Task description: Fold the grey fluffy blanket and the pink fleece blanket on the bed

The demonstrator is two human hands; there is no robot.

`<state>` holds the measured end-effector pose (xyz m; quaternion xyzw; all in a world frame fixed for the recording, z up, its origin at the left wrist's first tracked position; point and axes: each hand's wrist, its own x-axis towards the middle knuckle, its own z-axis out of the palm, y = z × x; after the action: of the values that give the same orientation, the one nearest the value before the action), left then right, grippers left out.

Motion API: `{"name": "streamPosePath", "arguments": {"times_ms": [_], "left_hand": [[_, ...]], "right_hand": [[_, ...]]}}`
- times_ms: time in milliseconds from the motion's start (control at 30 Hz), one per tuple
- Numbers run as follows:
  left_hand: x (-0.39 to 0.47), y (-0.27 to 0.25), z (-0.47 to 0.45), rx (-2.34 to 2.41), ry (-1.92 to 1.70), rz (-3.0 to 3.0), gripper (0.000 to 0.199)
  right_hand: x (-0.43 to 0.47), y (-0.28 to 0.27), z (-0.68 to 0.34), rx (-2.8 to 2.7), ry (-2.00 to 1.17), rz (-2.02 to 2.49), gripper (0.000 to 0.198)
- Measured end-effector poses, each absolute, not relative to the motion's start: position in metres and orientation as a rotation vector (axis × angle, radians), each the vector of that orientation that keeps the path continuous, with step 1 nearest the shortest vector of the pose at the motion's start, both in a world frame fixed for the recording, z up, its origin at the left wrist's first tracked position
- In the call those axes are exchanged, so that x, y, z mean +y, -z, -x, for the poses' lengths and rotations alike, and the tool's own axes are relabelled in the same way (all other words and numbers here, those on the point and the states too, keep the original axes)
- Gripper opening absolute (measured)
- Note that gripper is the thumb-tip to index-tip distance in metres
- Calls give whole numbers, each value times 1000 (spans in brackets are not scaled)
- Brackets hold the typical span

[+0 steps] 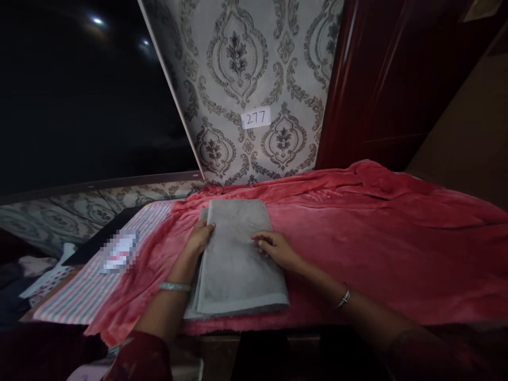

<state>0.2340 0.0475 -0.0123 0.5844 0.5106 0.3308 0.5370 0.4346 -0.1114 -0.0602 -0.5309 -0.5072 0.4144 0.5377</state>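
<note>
My left hand (pixel 199 236) pinches gray cloth (pixel 238 275) mid-frame; right hand (pixel 280 250) half-curled, can't tell if gripping. Looks soft, hold edges.

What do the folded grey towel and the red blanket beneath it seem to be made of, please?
Folded grey towel: probably terry or microfibre, though the weave is too soft to tell; matte, with a paler border band. Red blanket: likely plush synthetic fleece, its faintly sheened nap showing lighter and darker patches.

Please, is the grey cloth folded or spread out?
Folded: the grey cloth lies as a compact rectangle, with stacked layers showing along its left edge, near the left hand.
</note>
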Motion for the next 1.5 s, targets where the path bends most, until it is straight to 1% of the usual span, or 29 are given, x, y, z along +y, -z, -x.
{"name": "streamPosePath", "arguments": {"times_ms": [100, 167, 300, 367, 467, 567, 667, 867, 933, 1033, 1100, 1200, 1367, 1433, 1500], "left_hand": [[47, 16, -231, 1265, -742, -1428, 40], [47, 17, -230, 1266, -748, -1447, 41], [54, 13, -229, 1243, -772, -1479, 43], [57, 11, -228, 1246, -766, -1519, 42], [59, 11, -228, 1264, -714, -1584, 40], [54, 14, -229, 1262, -693, -1610, 38], [43, 16, -228, 1229, -738, -1616, 42], [2, 28, -199, 1145, -730, -1563, 69], [-16, 33, -186, 1195, -750, -1611, 73], [-39, 38, -173, 1321, -782, -1886, 69], [-49, 38, -169, 1383, -705, -2100, 65], [-57, 33, -170, 1522, -462, -2270, 61], [-68, 23, -179, 1821, -39, -2345, 56], [-75, 18, -182, 1864, -37, -2415, 55], [-83, 13, -187, 1825, -188, -2549, 52]], "right_hand": [[-108, 72, -437, -1226, -956, 1272, 29], [-105, 76, -440, -1260, -867, 1283, 31], [-90, 68, -453, -1443, -465, 1373, 37], [-75, 58, -459, -1572, -299, 1463, 45], [-49, 45, -463, -1729, -186, 1671, 63], [-32, 45, -460, -1819, -246, 1926, 72], [-30, 56, -458, -1880, -267, 2028, 70], [-35, 67, -462, -1889, -224, 2053, 70], [-35, 66, -462, -1900, -221, 2056, 70], [-35, 65, -463, -1905, -202, 2052, 71], [-35, 66, -464, -1909, -198, 2040, 71], [-34, 71, -466, -1918, -187, 2007, 72], [-32, 78, -470, -1910, -204, 1943, 71], [-33, 79, -469, -1892, -220, 1933, 70], [-35, 78, -468, -1871, -218, 1945, 66]]}}
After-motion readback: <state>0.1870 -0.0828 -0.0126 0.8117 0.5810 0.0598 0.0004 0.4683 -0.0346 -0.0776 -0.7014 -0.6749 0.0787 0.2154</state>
